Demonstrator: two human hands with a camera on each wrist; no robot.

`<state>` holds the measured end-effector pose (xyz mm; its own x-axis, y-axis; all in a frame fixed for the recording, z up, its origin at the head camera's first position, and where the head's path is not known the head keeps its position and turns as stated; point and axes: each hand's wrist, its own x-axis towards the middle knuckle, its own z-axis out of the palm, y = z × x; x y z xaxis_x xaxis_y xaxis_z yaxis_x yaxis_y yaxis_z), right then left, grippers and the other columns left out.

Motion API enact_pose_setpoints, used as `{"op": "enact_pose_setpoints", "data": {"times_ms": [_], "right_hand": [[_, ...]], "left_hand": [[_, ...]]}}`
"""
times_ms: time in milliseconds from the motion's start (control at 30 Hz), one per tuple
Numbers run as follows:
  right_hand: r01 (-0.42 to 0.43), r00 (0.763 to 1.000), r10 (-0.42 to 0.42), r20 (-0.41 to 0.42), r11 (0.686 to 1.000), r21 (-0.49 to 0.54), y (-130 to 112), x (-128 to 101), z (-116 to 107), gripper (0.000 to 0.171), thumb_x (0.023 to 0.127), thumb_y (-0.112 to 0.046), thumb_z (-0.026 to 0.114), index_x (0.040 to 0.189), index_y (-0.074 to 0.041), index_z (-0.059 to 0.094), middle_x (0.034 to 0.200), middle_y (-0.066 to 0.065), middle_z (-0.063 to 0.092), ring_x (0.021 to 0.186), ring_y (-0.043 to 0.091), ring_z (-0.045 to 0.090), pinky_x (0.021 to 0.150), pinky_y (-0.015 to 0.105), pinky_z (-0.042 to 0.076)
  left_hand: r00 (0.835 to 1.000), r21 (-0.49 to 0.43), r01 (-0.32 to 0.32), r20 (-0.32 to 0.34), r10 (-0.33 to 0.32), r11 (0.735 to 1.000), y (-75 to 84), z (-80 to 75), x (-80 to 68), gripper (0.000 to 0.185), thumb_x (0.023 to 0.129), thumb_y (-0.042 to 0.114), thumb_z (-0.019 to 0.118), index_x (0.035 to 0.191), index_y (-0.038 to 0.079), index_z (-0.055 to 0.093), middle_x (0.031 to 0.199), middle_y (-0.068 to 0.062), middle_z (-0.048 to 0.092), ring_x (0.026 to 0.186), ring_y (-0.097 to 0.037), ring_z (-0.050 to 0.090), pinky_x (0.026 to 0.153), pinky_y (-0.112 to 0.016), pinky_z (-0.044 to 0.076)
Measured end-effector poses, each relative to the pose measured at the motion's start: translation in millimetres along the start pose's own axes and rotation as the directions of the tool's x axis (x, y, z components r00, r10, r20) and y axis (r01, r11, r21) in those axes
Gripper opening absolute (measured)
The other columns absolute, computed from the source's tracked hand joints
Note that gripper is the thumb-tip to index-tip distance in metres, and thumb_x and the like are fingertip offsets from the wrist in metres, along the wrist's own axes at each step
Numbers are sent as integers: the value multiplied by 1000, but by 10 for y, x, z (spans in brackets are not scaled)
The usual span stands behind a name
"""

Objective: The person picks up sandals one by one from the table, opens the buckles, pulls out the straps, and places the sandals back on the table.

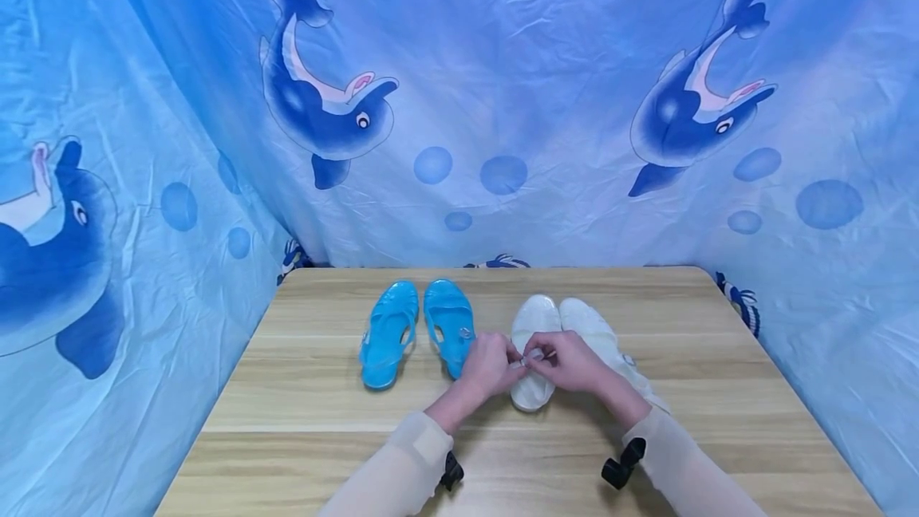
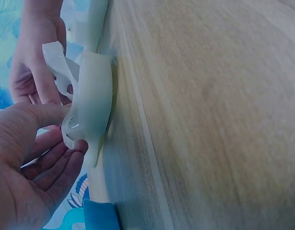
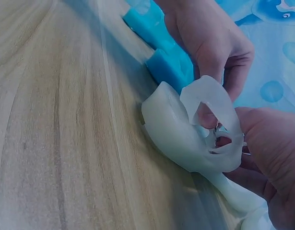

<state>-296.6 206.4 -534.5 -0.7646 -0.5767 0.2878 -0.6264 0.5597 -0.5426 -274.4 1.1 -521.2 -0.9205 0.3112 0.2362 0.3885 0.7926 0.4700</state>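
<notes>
My left hand (image 1: 491, 364) and right hand (image 1: 570, 361) meet over the heel end of a translucent white sandal (image 1: 533, 397), which stands sole-down on the table. Fingers of both hands pinch its ankle strap (image 3: 217, 91) from opposite sides. A small metal buckle (image 3: 217, 132) shows at the strap in the right wrist view, partly hidden by the fingers. Seen from the left wrist, the white heel (image 2: 94, 91) rests on the wood. The matching white sandal (image 1: 589, 321) lies to its right, partly beneath my right hand and forearm.
Two blue sandals, one (image 1: 380, 377) at the left and one (image 1: 447, 301) nearer the middle, lie left of the white pair. My left hand overlaps the nearer one's heel. The wooden table (image 1: 323, 453) meets blue dolphin-print curtains (image 1: 560, 230) at the back and sides.
</notes>
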Motion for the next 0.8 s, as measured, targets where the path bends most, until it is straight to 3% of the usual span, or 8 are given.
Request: {"op": "enact_pose_setpoints", "data": {"times_ms": [433,567,800], "right_hand": [[-31,998,28,53,997,68,3,37,-82,12,98,-16,77,92,-24,71,92,-11,79,86,-1,72,77,21,59],[-28,999,25,45,998,52,-15,38,-54,14,98,-13,76,91,-23,70,91,-12,77,85,-2,71,75,21,59],[3,1000,-3,-12,1000,-18,-75,12,12,18,93,-10,78,90,-25,69,86,-16,73,83,0,69,75,24,60]], "left_hand": [[1000,-17,4,17,-3,1000,11,-35,13,16,87,29,87,85,14,87,74,4,79,59,3,55,54,-13,44],[1000,-19,12,13,-12,1000,7,-31,-4,16,86,29,88,84,13,87,73,3,79,59,1,57,54,-13,45],[998,57,-20,-54,23,998,6,30,-38,21,83,36,92,82,16,87,75,6,80,66,-1,68,59,-13,49]]}}
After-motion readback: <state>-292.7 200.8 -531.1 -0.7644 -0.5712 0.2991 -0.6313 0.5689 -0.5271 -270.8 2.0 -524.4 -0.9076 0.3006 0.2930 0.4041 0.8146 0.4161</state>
